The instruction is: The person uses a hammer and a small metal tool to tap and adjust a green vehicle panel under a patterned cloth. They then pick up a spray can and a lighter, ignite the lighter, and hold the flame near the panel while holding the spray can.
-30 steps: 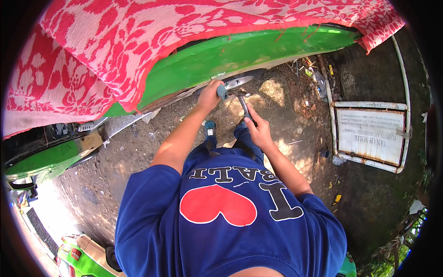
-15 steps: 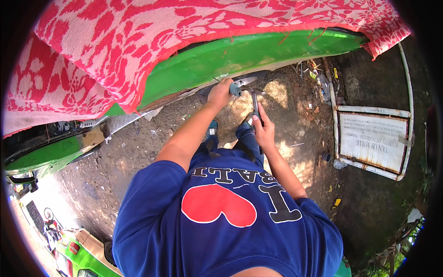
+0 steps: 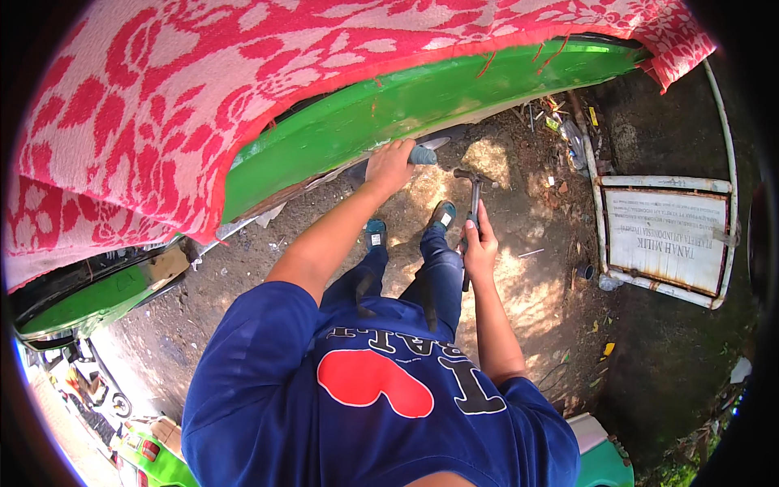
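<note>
Around upper center of the frame, left hand grips a teal cylinder (can't tell what) near the green panel, right hand a hammer; looks mid-job.

A leafy red-and-pink pattern covers the cloth; the vehicle panel is bright green, the hammer dark grey, the tool handle dull blue-green, the navy shirt marked with a white-edged red heart.

Dirt ground with yellow scrap
</note>
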A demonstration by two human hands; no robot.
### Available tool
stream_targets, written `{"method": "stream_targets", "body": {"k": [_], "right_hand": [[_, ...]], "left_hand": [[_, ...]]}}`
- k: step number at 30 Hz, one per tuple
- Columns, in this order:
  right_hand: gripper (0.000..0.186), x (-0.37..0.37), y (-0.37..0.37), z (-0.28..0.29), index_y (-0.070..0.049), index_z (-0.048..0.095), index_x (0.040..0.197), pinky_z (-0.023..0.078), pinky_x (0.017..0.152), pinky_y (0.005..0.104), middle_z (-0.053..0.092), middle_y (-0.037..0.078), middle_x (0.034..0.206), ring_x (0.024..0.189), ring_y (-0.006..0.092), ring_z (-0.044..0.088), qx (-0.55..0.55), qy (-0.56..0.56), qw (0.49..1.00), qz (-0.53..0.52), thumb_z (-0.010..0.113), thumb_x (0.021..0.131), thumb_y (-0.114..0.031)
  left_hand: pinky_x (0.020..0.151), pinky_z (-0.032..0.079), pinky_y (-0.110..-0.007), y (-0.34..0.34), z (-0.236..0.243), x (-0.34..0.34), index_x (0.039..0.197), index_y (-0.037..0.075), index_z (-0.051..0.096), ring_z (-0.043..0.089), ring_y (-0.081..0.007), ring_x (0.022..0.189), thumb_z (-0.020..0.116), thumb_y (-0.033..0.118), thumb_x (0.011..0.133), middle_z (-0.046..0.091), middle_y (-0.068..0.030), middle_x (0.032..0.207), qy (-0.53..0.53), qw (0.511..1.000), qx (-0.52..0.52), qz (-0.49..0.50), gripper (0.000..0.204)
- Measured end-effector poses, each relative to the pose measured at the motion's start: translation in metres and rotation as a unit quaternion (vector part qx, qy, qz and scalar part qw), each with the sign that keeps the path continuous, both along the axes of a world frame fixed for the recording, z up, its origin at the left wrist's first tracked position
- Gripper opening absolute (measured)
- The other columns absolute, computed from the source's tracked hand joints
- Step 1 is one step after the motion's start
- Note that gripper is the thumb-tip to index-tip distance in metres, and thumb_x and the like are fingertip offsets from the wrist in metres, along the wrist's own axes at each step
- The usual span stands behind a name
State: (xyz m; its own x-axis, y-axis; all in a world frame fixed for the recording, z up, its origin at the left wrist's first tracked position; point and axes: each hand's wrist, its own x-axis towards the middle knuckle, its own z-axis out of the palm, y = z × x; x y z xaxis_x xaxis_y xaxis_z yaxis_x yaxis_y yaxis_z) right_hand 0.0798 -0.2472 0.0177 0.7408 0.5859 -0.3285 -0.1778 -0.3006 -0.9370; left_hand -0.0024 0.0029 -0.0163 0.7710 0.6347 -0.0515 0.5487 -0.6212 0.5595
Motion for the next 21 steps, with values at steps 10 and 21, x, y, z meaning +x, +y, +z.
{"method": "stream_targets", "body": {"k": [10,21], "right_hand": [[0.053,0.019,-0.020,-0.037,-0.013,0.041,0.150,0.038,0.049,0.0213,0.052,-0.003,0.075,0.057,0.0037,0.044,0.018,0.062,0.996,-0.063,0.055,0.099,-0.012],[0.054,0.027,-0.052,-0.092,-0.012,0.041,0.150,0.038,0.045,0.0220,0.053,-0.002,0.072,0.052,0.0048,0.045,-0.013,0.084,0.996,-0.039,0.056,0.098,-0.015]], "left_hand": [[0.087,0.044,-0.046,-0.014,-0.021,0.017,0.105,0.008,0.053,0.059,-0.0319,0.105,0.069,0.021,0.077,0.064,-0.0111,0.101,0.092,0.990,0.063,-0.086,0.035],[0.086,0.046,-0.044,-0.014,-0.062,0.035,0.102,0.009,0.057,0.061,-0.0326,0.098,0.068,0.013,0.076,0.063,-0.0114,0.097,0.015,0.988,0.093,-0.124,0.029]]}}
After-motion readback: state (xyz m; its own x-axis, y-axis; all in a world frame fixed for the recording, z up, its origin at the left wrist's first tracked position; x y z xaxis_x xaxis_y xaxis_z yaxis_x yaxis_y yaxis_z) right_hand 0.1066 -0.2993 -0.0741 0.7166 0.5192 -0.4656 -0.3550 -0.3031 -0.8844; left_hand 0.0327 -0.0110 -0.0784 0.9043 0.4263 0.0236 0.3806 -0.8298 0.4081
